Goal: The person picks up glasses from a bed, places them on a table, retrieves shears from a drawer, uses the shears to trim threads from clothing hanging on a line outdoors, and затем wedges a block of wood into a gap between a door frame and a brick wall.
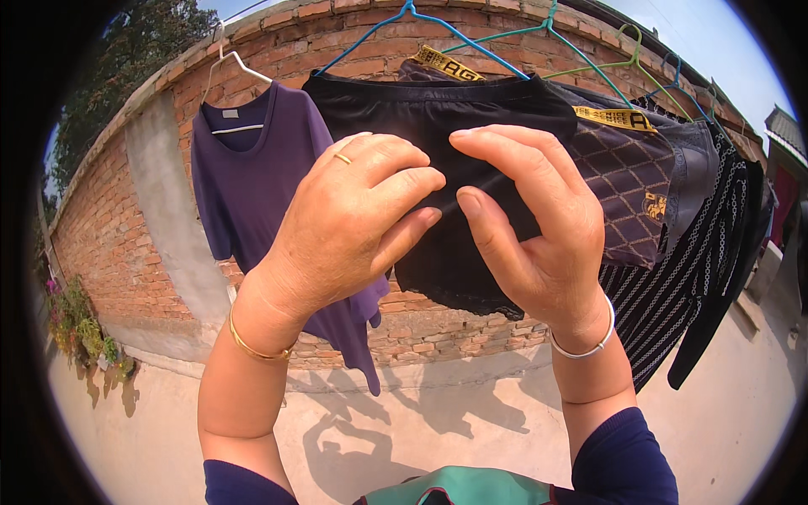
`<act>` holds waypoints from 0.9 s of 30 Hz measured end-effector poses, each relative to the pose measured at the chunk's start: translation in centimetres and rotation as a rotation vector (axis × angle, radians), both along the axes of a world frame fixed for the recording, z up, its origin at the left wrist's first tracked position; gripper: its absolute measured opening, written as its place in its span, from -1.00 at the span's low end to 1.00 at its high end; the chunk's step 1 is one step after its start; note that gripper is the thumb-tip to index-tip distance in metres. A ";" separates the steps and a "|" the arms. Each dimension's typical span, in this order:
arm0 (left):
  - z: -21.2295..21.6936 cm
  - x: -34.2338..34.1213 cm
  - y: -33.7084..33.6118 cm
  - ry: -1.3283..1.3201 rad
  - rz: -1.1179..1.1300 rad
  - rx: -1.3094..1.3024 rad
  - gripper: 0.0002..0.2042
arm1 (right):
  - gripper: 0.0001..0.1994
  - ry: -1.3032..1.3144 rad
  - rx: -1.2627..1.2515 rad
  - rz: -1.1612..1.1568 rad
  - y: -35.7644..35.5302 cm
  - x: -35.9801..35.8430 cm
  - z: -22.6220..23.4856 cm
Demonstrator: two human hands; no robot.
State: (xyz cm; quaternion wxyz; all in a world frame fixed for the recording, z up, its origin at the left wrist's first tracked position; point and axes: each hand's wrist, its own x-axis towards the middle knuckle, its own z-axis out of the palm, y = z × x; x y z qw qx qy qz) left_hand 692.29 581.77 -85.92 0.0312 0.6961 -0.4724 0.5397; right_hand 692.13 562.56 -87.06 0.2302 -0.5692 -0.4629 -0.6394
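Note:
Both hands are raised in front of hanging laundry, palms turned toward each other with a gap between them. My left hand has loosely bent fingers, a gold ring and a gold bangle below it; it holds nothing. My right hand, above a silver bangle, has its thumb and fingers apart and is empty. Behind them hang black shorts on a blue hanger. A purple short-sleeved shirt on a white hanger is nearest my left hand. Dark checked underpants with a yellow-marked waistband hang beyond my right hand.
Black trousers with white stripes hang at the far right, with green hangers above. A brick wall runs behind the clothes. Potted plants stand at the left. Shadows fall on the concrete ground.

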 end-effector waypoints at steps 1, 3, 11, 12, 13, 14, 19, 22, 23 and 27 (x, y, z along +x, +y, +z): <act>-1.9 -1.6 2.1 0.008 -0.041 -0.021 -0.79 | -0.67 0.065 -0.040 0.048 2.9 -1.1 -1.9; -6.4 -4.0 8.0 0.126 -0.004 -0.079 -0.77 | -0.64 0.217 -0.094 0.178 9.1 -2.4 -6.2; -27.6 -9.5 30.8 0.940 0.221 -0.531 -0.77 | -0.68 0.945 -0.355 0.393 32.0 -1.9 -26.1; -29.8 -9.5 33.4 0.956 0.216 -0.549 -0.77 | -0.68 1.073 -0.421 0.404 34.0 -1.5 -28.3; -31.8 -9.2 35.3 0.981 0.225 -0.575 -0.77 | -0.68 1.100 -0.445 0.411 35.8 -0.9 -30.6; -33.2 -8.7 37.2 1.036 0.257 -0.612 -0.77 | -0.68 1.168 -0.493 0.424 37.7 0.1 -32.4; -40.1 -3.0 47.0 1.149 0.412 -0.744 -0.77 | -0.69 1.317 -0.545 0.472 48.5 8.3 -38.2; -43.1 3.2 54.3 1.210 0.501 -0.770 -0.77 | -0.70 1.429 -0.481 0.531 56.3 16.0 -41.6; -44.2 5.9 56.9 1.219 0.530 -0.805 -0.74 | -0.70 1.438 -0.472 0.541 59.0 18.8 -43.2; -50.8 20.3 67.9 1.265 0.640 -1.033 -0.52 | -0.70 1.725 -0.288 0.686 70.9 33.5 -49.5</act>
